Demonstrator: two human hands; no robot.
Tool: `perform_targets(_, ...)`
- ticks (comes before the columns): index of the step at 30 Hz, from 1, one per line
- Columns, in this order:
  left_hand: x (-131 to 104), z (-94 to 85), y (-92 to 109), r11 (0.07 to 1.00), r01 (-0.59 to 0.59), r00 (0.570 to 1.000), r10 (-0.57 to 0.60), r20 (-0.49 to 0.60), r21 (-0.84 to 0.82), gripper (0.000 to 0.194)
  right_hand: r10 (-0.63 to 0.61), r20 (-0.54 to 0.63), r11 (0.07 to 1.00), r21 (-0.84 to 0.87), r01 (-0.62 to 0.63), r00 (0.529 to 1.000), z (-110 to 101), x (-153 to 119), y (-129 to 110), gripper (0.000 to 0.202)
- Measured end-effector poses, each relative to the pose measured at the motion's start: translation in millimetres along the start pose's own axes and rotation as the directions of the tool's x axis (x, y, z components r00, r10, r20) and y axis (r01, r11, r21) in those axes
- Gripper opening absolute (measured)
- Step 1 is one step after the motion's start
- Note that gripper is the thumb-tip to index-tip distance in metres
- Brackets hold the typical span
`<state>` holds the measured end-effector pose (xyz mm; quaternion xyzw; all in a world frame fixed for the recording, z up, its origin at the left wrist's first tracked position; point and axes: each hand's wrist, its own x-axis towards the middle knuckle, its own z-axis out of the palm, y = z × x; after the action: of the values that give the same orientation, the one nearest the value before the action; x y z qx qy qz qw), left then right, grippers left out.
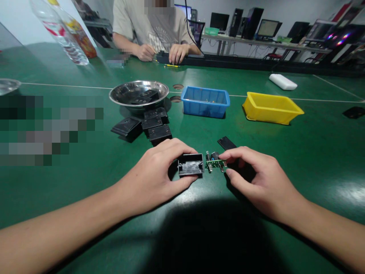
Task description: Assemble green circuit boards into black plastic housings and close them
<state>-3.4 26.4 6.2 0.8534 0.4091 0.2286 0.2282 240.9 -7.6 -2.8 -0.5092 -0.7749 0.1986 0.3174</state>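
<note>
My left hand (159,173) is wrapped round a small black plastic housing (190,166), its hollow inside facing me. Just to the right, my right hand (255,173) pinches a small green circuit board (216,163) between thumb and fingers. The board carries a dark cylindrical part and metal prongs that point down. A narrow gap separates board and housing. Behind my right fingers, a flat black piece (226,143) lies on the green table (114,243).
Several black housings (159,133) lie beside a metal bowl (138,95) holding more black parts. Beyond are a blue bin (205,102), a yellow bin (272,108), a white object (283,82) and bottles (68,42). Across the table, a person (156,30) works with both hands.
</note>
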Motion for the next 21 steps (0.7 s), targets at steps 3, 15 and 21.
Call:
perform_targets(3,-0.2,-0.1,0.2,1.0,-0.006,1.0,0.006,-0.001,0.002,0.025,0.002,0.0,1.0,-0.002,-0.002,1.0,0.2,0.2,0.2,0.024)
perform_targets(15,0.3,-0.5,0.8,1.0,0.002,1.0,-0.002,0.013,0.004,0.025,0.01,0.0,1.0,-0.002,-0.01,1.0,-0.9,0.3,-0.4,0.018)
perform_targets(21,-0.1,-1.1,0.0,1.0,-0.002,1.0,0.002,0.028,0.015,0.025,0.05,-0.014,0.998,0.033,-0.049,0.999,-2.1,1.3,-2.2,0.015)
